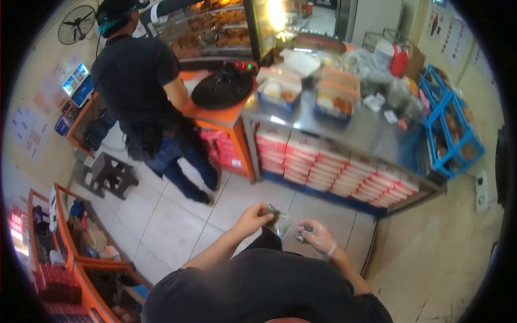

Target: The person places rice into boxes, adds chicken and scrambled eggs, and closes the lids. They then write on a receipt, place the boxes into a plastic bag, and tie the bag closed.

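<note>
My left hand (254,219) is bare and pinches the top of a small clear plastic bag (281,226) with something dark green near its mouth. My right hand (320,238) wears a thin clear glove. Its fingers are closed on a small dark green bundle (302,233), too small to make out exactly. Both hands are in front of my torso, above the tiled floor, with a short gap between them.
Ahead, a steel counter (377,145) holds two open food boxes (335,99), plastic bags and a blue rack (452,129). Stacked red-and-white boxes (318,161) fill its shelf. A co-worker (137,81) stands left by a lit food display (215,32). Dark stools (110,175) stand behind.
</note>
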`<state>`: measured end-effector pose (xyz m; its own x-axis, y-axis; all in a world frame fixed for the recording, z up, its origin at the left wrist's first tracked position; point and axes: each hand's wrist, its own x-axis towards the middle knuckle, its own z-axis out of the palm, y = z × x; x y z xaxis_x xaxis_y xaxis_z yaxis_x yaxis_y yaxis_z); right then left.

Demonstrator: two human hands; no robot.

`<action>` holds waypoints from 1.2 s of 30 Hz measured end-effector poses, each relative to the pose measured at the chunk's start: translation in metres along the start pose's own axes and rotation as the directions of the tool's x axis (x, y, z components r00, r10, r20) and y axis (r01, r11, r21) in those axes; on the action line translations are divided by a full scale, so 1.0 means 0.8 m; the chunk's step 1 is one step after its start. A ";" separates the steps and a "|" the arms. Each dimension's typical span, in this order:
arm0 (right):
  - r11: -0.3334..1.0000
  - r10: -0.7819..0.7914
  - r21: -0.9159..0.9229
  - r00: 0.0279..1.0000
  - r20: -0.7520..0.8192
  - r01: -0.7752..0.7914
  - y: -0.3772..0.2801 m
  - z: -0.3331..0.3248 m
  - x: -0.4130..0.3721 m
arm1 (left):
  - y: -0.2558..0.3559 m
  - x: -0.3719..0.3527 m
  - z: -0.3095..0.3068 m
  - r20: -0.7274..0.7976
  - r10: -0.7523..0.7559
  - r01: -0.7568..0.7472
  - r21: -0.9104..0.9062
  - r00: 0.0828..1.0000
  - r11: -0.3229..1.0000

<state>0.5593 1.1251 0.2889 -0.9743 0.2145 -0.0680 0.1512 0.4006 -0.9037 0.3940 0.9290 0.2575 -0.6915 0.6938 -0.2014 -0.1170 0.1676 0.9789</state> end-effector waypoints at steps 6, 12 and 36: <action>0.900 0.165 0.433 0.957 -0.237 -0.048 -0.024 -0.128 0.163 | 0.106 0.302 -0.124 -0.280 0.364 -0.254 0.362 0.888 0.897; 0.873 -0.385 -0.450 0.831 -0.402 0.187 -0.062 -0.265 0.315 | 0.148 0.538 -0.139 -0.336 0.492 -0.068 0.769 0.803 0.635; 0.696 0.032 -0.674 0.947 -0.319 -0.250 0.018 -0.298 0.505 | 0.521 0.755 -0.463 -0.682 0.717 -0.571 0.649 -0.142 0.503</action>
<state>0.2074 1.4302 0.3489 -0.8652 0.4997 0.0417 0.4608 0.8251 -0.3269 -0.3365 1.1583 0.5568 -0.4720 -0.4559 0.7546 0.7981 0.1426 0.5854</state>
